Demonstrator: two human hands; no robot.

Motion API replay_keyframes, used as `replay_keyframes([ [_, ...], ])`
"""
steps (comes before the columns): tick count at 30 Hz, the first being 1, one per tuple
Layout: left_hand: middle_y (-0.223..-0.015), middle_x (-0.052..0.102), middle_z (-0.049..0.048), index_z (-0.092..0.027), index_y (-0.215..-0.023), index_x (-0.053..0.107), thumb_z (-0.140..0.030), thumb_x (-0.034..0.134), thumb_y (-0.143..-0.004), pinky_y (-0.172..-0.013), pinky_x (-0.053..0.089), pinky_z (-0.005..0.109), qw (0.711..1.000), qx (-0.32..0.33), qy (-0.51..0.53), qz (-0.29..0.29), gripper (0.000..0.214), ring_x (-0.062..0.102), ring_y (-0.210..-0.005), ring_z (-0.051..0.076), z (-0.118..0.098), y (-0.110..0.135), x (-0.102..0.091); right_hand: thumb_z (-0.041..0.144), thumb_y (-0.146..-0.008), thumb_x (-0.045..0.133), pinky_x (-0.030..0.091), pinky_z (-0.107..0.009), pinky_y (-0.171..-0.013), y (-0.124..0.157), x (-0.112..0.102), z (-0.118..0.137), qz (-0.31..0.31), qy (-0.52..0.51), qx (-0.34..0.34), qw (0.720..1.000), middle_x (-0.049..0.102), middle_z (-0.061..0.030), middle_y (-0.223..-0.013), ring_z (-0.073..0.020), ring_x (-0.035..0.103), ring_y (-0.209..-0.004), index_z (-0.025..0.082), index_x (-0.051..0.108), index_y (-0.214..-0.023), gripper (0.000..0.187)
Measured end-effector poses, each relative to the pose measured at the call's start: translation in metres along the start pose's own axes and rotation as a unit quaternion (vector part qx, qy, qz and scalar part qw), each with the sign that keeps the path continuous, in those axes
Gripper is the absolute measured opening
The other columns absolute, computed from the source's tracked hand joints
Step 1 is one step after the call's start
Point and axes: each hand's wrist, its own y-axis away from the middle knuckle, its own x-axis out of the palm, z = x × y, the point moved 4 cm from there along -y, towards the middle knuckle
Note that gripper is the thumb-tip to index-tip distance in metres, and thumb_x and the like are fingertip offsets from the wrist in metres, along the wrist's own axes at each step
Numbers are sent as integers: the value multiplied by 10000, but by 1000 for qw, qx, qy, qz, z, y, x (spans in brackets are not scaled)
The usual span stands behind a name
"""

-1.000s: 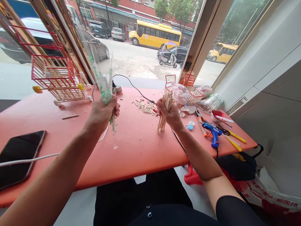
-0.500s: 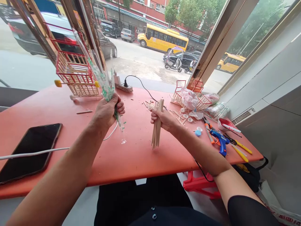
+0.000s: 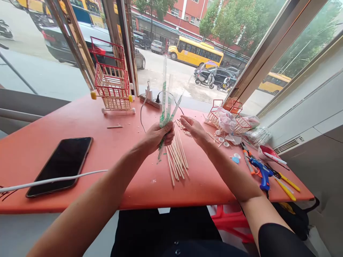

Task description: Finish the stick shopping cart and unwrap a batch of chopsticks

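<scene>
The person's left hand (image 3: 164, 135) is closed round a bunch of clear plastic wrappers (image 3: 164, 89) printed in green, their ends standing up above the fist and trailing out below it. The right hand (image 3: 193, 127) is open — fingers loosely stretched toward the left, nothing in its grip that I can see. Between the two, a loose fan of thin wooden sticks (image 3: 177, 162) lies on the bench (image 3: 134, 150), the far ends partly hidden by the left hand. A little heap of short stick pieces (image 3: 186, 133) sits just past the right hand's fingers. Over on the left there's a black phone (image 3: 63, 159) with a white cable (image 3: 66, 178) across it, and behind that a small red-and-wood model cart (image 3: 114, 87); a blue glue gun (image 3: 264, 175) rests far right.
</scene>
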Motion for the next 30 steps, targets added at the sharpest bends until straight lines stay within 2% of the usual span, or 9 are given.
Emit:
replay_keyframes([
  [3, -558, 424, -49, -176, -660, 513, -582, 907, -841, -431, 337, 182, 999, -17, -5, 27, 594, 376, -470, 68, 3, 2, 5, 813, -833, 754, 568, -369, -1002, 1, -2, 32, 50, 20, -70, 996, 710, -113, -1475, -278, 630, -1338, 228, 708, -1401, 816],
  [7, -563, 431, -43, -188, -634, 496, -662, 942, -751, -416, 323, 200, 997, -52, -36, 45, 661, 376, -459, 68, 8, 5, 10, 779, -751, 871, 592, -349, -958, 8, 21, 57, 165, -57, -101, 979, 777, -77, -1277, -255, 671, -1242, 271, 764, -1244, 716],
  [12, -538, 420, -41, -200, -617, 497, -535, 1011, -707, -414, 336, 213, 993, -63, -83, 58, 620, 397, -456, 79, 19, 7, 14, 754, -820, 833, 605, -329, -932, 20, 52, 50, 180, -100, -56, 977, 794, -67, -1053, -208, 710, -1094, 245, 750, -864, 517],
  [16, -488, 253, -117, -203, -628, 492, -537, 1003, -710, -373, 149, 169, 995, -69, -67, 7, 616, 192, -412, 31, 23, 6, 5, 778, -854, 784, 587, -308, -973, 31, 45, 44, 187, -86, -80, 975, 783, -53, -1058, -180, 714, -1054, 243, 794, -970, 548],
  [19, -474, 235, -120, -201, -643, 503, -554, 921, -822, -352, 150, 168, 998, -70, -10, 0, 576, 150, -404, 40, 15, 7, -3, 708, -879, 810, 599, -302, -872, 36, -6, 37, 117, -44, -76, 989, 774, -69, -1077, -182, 715, -995, 246, 798, -1055, 495],
  [22, -469, 205, -118, -179, -690, 571, -484, 782, -980, -356, 196, 164, 997, -72, 38, 0, 471, 140, -402, 56, 4, 9, -11, 544, -992, 739, 574, -291, -776, 47, -93, 28, -32, 130, -17, 991, 786, -95, -1089, -183, 721, -940, 217, 791, -1134, 360],
  [23, -477, 206, -112, -174, -709, 589, -448, 722, -1028, -361, 214, 166, 996, -76, 51, -5, 441, 148, -403, 62, 2, 10, -13, 482, -1045, 667, 566, -289, -782, 53, -127, 26, -90, 240, 19, 966, 793, -94, -1068, -178, 721, -912, 200, 790, -1134, 321],
  [26, -486, 201, -101, -165, -719, 602, -386, 615, -1088, -368, 230, 175, 993, -87, 74, -23, 431, 153, -403, 72, 3, 11, -15, 330, -1085, 577, 537, -287, -884, 73, -215, 23, -180, 549, 157, 801, 818, -106, -1032, -205, 741, -981, 162, 811, -1056, 290],
  [30, -486, 191, -98, -156, -708, 621, -397, 639, -1070, -370, 203, 177, 992, -96, 64, -43, 435, 127, -410, 67, 12, 11, -14, 202, -1006, 680, 525, -314, -906, 87, -281, 7, -183, 616, 257, 721, 815, -182, -985, -278, 761, -1058, 97, 819, -936, 187],
])
